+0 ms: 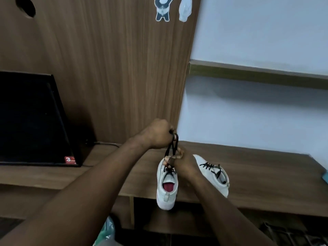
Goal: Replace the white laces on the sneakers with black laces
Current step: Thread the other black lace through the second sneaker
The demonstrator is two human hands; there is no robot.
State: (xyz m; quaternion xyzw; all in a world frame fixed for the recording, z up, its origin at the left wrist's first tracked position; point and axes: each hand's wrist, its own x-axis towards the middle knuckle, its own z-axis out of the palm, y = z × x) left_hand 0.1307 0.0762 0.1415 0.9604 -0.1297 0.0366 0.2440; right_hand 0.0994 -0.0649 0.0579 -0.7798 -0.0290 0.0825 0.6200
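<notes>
**Lace held above sneaker**

The left hand (pixel 158 134) fists the black lace (pixel 170 148). The right hand (pixel 184 166) pinches it lower, over the near sneaker (pixel 166 190), whose heel overhangs the table (pixel 266 174) edge. The second sneaker (pixel 213 174), black-laced, lies just right.

Both sneakers before you are white. The left sneaker (pixel 166 196) shows a red insole (pixel 168 187) inside, and its lace (pixel 171 148) is black. The right sneaker (pixel 209 174) has black laces (pixel 208 166) too. The surface (pixel 266 174) and the panel (pixel 115 68) behind it are brown with wood grain. The monitor (pixel 30 118) is black with a small red sticker (pixel 69 159). The wall (pixel 266 29) is pale blue.
</notes>
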